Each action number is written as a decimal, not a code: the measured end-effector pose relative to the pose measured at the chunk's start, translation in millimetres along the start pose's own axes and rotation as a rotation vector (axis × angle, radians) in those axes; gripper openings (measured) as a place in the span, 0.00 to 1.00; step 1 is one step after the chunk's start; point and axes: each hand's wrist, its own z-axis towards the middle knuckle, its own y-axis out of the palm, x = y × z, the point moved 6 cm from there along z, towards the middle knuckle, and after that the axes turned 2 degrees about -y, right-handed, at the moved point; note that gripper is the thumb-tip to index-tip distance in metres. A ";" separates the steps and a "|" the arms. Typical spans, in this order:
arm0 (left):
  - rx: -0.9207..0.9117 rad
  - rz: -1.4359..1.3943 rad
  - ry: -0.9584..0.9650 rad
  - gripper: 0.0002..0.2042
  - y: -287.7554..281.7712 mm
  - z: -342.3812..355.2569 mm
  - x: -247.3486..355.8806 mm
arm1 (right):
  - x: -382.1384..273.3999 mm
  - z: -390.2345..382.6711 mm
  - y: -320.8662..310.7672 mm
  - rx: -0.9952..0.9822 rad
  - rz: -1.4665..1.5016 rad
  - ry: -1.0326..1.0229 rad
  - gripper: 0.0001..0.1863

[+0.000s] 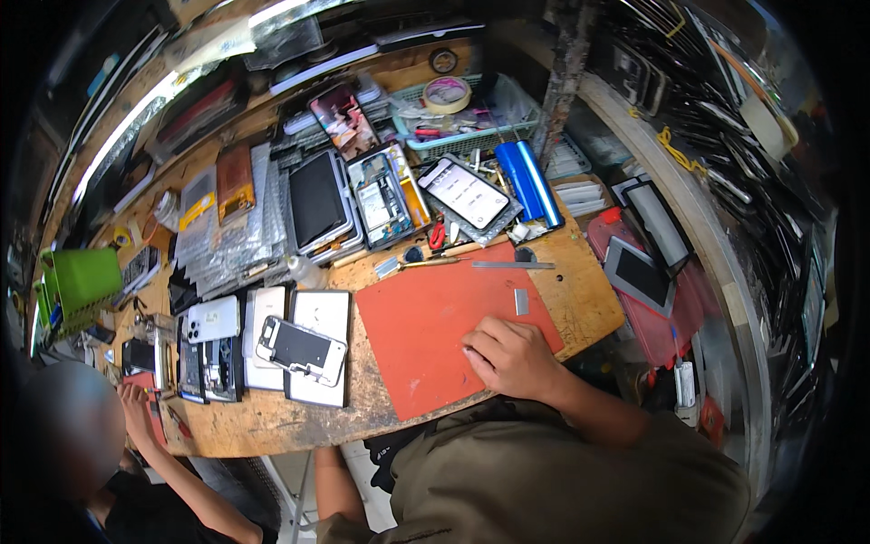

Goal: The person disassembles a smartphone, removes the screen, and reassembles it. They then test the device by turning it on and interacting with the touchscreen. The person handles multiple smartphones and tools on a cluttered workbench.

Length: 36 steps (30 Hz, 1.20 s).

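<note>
My right hand (509, 354) rests on the near right part of a red-orange work mat (426, 335), its fingers curled in and nothing visible in them. Just beyond my knuckles lies a small grey metal plate (521, 302). A thin steel ruler-like strip (513, 266) lies along the mat's far edge, with a slim brass-coloured tool (430, 262) to its left. Of my left arm only the forearm (334, 490) shows, reaching under the table's near edge; the hand itself is hidden.
Left of the mat, an opened phone part (302, 351) lies on a white-backed panel (326, 308). Behind stand a lit phone (464, 192), a blue roll (528, 181) and a teal basket (507, 113) of supplies. A co-worker's hand (136, 412) is at the far left.
</note>
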 end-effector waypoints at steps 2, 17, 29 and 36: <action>-0.112 -0.066 0.041 0.15 37.7 -12.3 28.9 | -0.3 2.0 1.5 -0.015 0.001 0.008 0.08; -0.355 -0.146 0.162 0.16 210.9 -22.4 132.2 | -6.8 0.2 5.4 0.018 0.032 0.011 0.07; -0.280 -0.184 0.072 0.16 197.0 -30.8 109.3 | -7.6 1.1 9.7 -0.027 0.020 0.049 0.07; -0.223 -0.172 0.021 0.16 181.8 -31.9 85.0 | -8.7 1.0 9.5 -0.043 0.005 0.035 0.07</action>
